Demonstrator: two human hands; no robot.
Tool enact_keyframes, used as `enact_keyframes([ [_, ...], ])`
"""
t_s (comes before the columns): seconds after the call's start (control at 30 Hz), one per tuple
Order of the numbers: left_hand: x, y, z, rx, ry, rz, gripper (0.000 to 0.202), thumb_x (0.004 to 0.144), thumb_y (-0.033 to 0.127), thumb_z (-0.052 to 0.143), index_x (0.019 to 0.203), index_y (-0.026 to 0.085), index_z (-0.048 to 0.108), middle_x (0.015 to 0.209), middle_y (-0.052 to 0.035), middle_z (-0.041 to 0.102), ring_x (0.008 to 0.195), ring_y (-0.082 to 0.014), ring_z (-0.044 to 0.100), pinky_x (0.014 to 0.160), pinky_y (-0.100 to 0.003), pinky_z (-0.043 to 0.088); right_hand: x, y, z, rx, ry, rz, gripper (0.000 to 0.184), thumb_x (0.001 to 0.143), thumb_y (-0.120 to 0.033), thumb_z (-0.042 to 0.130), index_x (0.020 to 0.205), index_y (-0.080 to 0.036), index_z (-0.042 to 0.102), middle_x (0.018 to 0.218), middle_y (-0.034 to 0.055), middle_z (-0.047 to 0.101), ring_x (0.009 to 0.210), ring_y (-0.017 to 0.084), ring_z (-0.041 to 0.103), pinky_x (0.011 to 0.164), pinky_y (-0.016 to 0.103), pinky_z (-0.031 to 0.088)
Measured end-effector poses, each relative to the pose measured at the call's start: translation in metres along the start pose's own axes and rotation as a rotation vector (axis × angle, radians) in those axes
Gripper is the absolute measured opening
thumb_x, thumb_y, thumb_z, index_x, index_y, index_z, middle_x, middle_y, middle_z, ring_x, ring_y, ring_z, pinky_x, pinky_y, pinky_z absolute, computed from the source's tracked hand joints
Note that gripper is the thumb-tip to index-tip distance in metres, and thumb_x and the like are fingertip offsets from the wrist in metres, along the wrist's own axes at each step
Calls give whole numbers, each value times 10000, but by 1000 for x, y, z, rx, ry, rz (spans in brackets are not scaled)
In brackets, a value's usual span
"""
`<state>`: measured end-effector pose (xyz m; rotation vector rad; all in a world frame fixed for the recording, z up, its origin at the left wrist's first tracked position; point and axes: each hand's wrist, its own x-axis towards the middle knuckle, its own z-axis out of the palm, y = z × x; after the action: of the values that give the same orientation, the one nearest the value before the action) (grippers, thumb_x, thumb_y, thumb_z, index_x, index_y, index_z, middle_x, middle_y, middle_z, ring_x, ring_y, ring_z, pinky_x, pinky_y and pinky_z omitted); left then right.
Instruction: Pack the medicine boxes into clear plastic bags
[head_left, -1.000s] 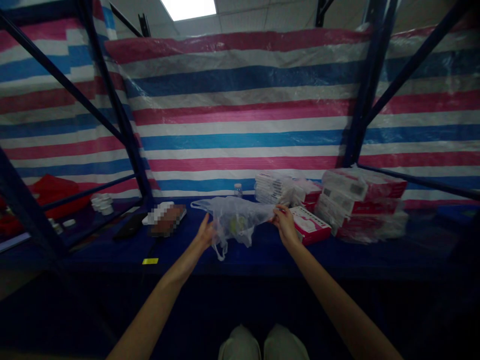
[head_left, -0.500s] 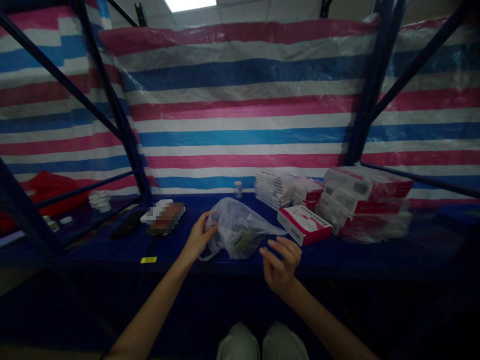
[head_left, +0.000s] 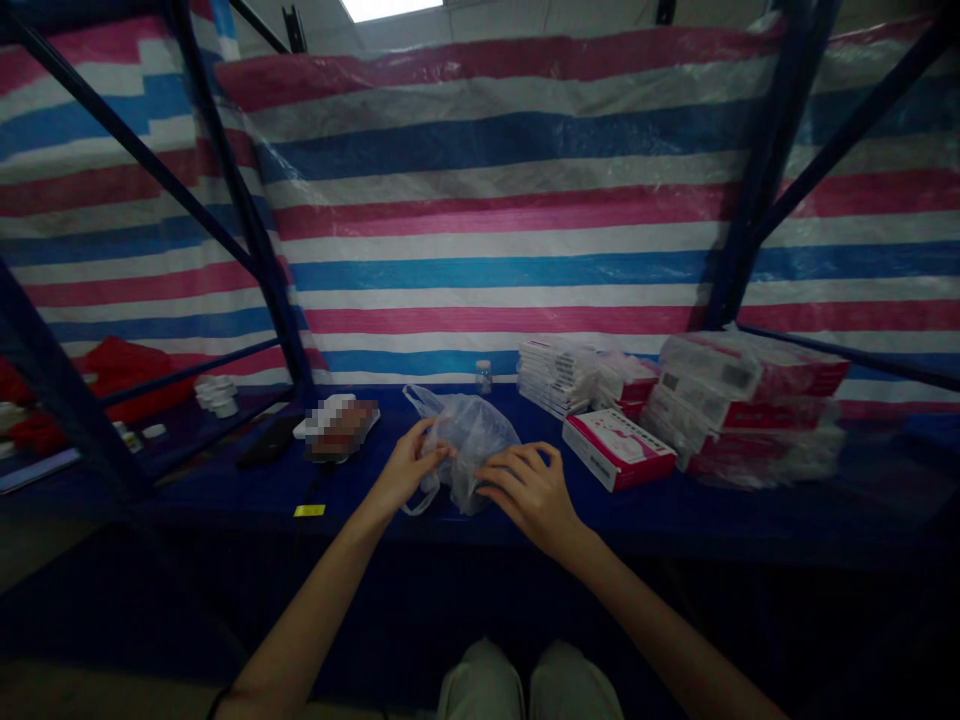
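Note:
A thin, see-through plastic bag (head_left: 474,430) rests crumpled near the front of the blue shelf, its handle loops sticking out on the left. My left hand (head_left: 411,465) grips the bag's left side between thumb and fingers. On the right side of the bag lies my right hand (head_left: 531,492), its fingers stretched out and touching the plastic. Something darker seems to be inside the bag, too blurred to name. Just right of my right hand is a pink and white box (head_left: 619,447).
Plastic-wrapped boxes (head_left: 750,400) are piled at the right, with a stack of white packs (head_left: 551,375) behind. A small clear bottle (head_left: 484,377) stands at the back. Left lie a black object (head_left: 268,440), a yellow label (head_left: 309,511) and white containers (head_left: 217,395). Blue posts (head_left: 262,270) frame the shelf.
My right hand has moved left from beside the bag onto its right side. The bag's pulled-out right corner has folded in, and a handle loop now stands up at the upper left.

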<state>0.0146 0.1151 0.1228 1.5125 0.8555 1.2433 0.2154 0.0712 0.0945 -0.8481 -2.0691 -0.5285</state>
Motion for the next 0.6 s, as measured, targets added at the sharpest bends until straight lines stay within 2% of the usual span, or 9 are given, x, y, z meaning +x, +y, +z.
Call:
enact_keyframes([
  [0.1,1,2,3,-29,13,-37,458,606,203,701,1035,135,558,707,-9,645,615,-145,572,566,-218,402,-1,-6,4,-3,7,-21,229,804,-335,579,1024,-271,566,1004,-8,648,947,180,536,894,405,236],
  [0.23,-4,2,11,-122,-18,-102,477,615,174,670,1072,140,542,838,-33,652,741,-167,590,668,-239,422,0,-8,13,-59,28,-5,274,787,-334,602,1051,-276,550,1034,-8,640,966,187,526,904,412,209],
  [0.33,-15,1,23,-198,-56,-181,504,635,145,622,1125,163,508,919,-38,640,777,-158,583,689,-237,418,-1,-5,20,-84,89,-7,181,776,-278,617,954,-268,586,955,-21,658,920,183,540,871,399,226],
  [0.43,-24,0,33,-235,-95,-219,494,623,108,605,1102,181,509,928,-29,627,794,-145,573,686,-222,413,-6,-1,24,-77,179,-65,127,773,-169,598,845,-273,610,852,-46,670,845,157,554,842,382,237],
  [0.53,-25,-4,30,-223,-129,-206,503,629,120,616,1113,182,496,947,-34,613,800,-142,567,683,-221,414,-11,2,24,-26,282,-134,165,785,-145,580,820,-299,629,766,-73,670,767,124,563,851,375,232],
  [0.6,-22,-5,19,-183,-131,-180,522,646,168,638,1144,168,482,955,-46,605,812,-148,563,700,-231,413,-12,6,22,23,350,-94,141,788,-169,588,793,-300,640,719,-75,662,734,117,565,865,378,236],
])
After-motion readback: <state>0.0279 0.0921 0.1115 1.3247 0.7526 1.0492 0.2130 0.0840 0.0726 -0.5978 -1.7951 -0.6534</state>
